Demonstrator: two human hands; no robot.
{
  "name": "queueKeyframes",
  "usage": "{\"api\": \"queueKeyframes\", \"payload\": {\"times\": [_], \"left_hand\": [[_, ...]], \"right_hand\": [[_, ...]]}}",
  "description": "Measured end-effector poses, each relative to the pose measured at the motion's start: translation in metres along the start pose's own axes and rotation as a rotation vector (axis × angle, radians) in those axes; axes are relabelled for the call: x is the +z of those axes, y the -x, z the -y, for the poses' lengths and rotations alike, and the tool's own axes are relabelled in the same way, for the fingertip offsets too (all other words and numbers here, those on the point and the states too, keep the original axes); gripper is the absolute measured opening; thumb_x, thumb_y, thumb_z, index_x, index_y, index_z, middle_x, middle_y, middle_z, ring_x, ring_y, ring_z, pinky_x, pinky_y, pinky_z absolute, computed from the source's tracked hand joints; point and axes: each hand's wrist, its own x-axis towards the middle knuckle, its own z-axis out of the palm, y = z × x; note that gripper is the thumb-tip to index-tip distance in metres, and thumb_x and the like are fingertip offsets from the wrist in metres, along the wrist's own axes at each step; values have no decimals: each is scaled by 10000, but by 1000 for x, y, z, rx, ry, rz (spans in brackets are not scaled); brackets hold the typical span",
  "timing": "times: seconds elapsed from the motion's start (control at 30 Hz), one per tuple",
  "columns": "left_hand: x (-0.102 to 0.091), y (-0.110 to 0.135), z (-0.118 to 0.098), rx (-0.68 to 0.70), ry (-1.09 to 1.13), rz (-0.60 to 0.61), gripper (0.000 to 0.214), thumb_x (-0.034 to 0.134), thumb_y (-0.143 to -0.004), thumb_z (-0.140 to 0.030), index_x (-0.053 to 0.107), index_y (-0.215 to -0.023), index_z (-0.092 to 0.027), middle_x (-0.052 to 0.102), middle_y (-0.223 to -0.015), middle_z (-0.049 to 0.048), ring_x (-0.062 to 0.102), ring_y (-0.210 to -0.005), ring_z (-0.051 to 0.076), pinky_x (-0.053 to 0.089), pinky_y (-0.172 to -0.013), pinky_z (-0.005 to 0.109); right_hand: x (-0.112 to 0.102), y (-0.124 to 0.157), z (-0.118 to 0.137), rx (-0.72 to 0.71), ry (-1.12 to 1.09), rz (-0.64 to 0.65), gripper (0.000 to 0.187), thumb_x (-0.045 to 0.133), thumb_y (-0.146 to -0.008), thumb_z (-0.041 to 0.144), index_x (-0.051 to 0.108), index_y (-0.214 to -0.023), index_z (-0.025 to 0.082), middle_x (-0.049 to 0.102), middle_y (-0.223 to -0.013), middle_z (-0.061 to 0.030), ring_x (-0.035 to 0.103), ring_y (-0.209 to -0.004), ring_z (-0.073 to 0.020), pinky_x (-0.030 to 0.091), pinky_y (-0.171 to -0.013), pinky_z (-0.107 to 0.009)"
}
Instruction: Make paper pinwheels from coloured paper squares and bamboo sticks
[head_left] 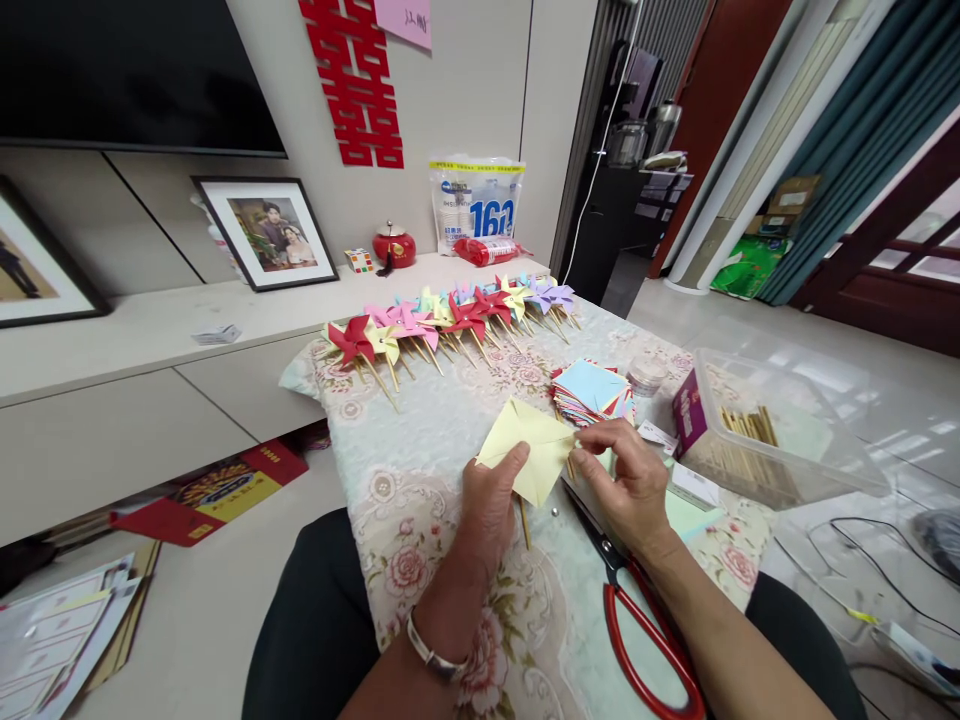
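Observation:
My left hand (484, 510) grips a pale yellow paper square (551, 455), with its thumb pressed on top. Slits run inward from the square's corners. My right hand (634, 485) pinches the square's right corner between thumb and forefinger; anything smaller in that pinch is hidden. A thin wooden stick (525, 525) shows below the paper. Close by on the cloth lies a small pearl-like bead (556, 512). Large red-handled scissors (611, 572) lie under and beside my right wrist, blades toward the paper. Past my hands sits a stack of coloured paper squares (592, 385).
Finished paper pinwheels (466, 318) on sticks line the far table edge. On the right stand a clear plastic bin (795, 470) with wooden sticks (750, 425), a small white box (694, 487) and a round clear container (647, 375). Floral cloth (405, 460) covers the table.

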Motion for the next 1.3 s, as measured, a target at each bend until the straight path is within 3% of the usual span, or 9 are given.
{"api": "queueKeyframes", "payload": {"times": [0.1, 0.27, 0.43, 0.57, 0.77, 1.0, 1.3], "left_hand": [[-1, 1, -1, 19, -24, 30, 459, 904, -557, -297, 753, -931, -77, 787, -979, 156, 729, -816, 274, 552, -746, 353], [0, 3, -4, 21, -26, 33, 442, 895, -572, -279, 755, -944, -84, 785, -995, 145, 721, -876, 279, 548, -791, 359], [1, 3, -4, -11, -18, 32, 472, 898, -560, -281, 756, -963, -80, 782, -998, 148, 717, -895, 292, 545, -829, 382], [2, 4, -4, -6, -29, 44, 483, 889, -572, -277, 749, -983, -66, 782, -987, 155, 716, -895, 288, 544, -850, 391], [4, 7, -3, -25, -42, 81, 427, 872, -567, -299, 758, -922, -91, 788, -878, 122, 722, -815, 282, 557, -761, 366], [3, 7, -3, -28, -130, 40, 260, 816, -584, -289, 748, -780, -132, 730, -693, 51, 605, -571, 169, 438, -500, 258], [1, 6, 2, -12, -210, 34, 218, 759, -621, -283, 735, -794, -153, 726, -703, 54, 602, -569, 181, 463, -521, 275]], "right_hand": [[1, 1, 7, -154, 48, 191, 116, 613, -914, 111, 662, -935, 214, 660, -834, -46, 620, -808, -193, 503, -727, -333], [7, 5, 6, -184, 176, 456, 167, 510, -963, 119, 655, -922, 192, 634, -850, -74, 574, -797, -200, 462, -709, -336], [10, 7, 3, -222, 155, 522, 194, 473, -959, 93, 637, -1004, 185, 626, -878, -79, 558, -823, -205, 451, -732, -338], [9, 6, 4, -207, 119, 542, 175, 474, -971, 123, 639, -959, 180, 606, -855, -75, 554, -801, -202, 444, -720, -333], [8, 6, 6, -79, 16, 520, 140, 517, -950, 142, 631, -893, 200, 608, -814, -49, 568, -787, -191, 448, -712, -318], [8, 1, 10, 217, -82, 489, 164, 558, -927, 211, 638, -784, 202, 627, -754, -33, 561, -705, -175, 431, -657, -302], [10, 4, 2, 617, -234, 451, 202, 651, -823, 342, 584, -688, 207, 520, -598, 39, 453, -557, -129, 336, -537, -256]]}}
